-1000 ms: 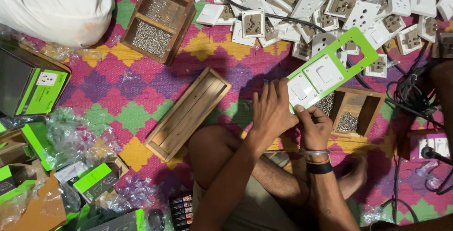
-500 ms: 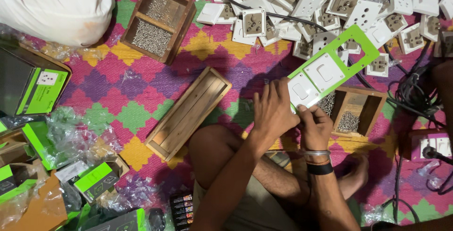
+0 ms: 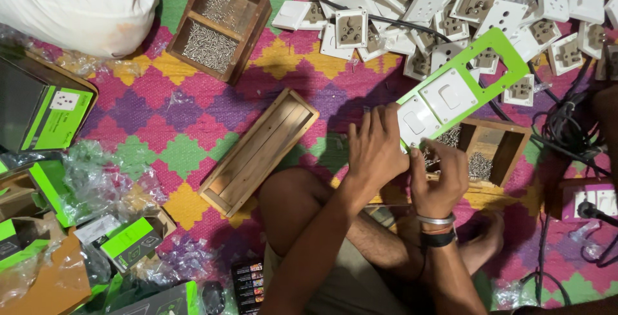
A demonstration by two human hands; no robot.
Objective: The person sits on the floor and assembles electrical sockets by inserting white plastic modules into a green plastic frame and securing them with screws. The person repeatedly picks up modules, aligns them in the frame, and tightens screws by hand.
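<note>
Both hands are on the green switch plate (image 3: 467, 86), a long bright-green frame slanting up and to the right above the person's crossed legs, with 2 white switch modules (image 3: 432, 108) seated at its lower end and open cut-outs further up. The left hand (image 3: 376, 151) is curled over the frame's lower-left end, fingers closed down on its edge so that corner is covered. The right hand (image 3: 440, 175) sits just beside it and below, fingers folded tight under the frame's lower edge; whether it pinches anything small there, I cannot tell, the fingertips are tucked out of sight. A metal bangle and a dark band ride that right wrist. Directly beneath the frame, a wooden tray of screws (image 3: 489, 151) rests on the patterned mat (image 3: 193, 128), its compartments holding small silvery screws. To the left of the hands, a long empty wooden tray (image 3: 257, 151) lies at a slant, well apart from the frame. Up top, a second wooden box of screws (image 3: 219, 22) sits near a white sack (image 3: 77, 6). Along the top right spreads a heap of white socket modules (image 3: 450, 6), just beyond the frame's far tip. Green-and-black cartons (image 3: 51, 115) and crumpled clear wrappers crowd the left edge, and black cables (image 3: 566, 135) trail down the right.
</note>
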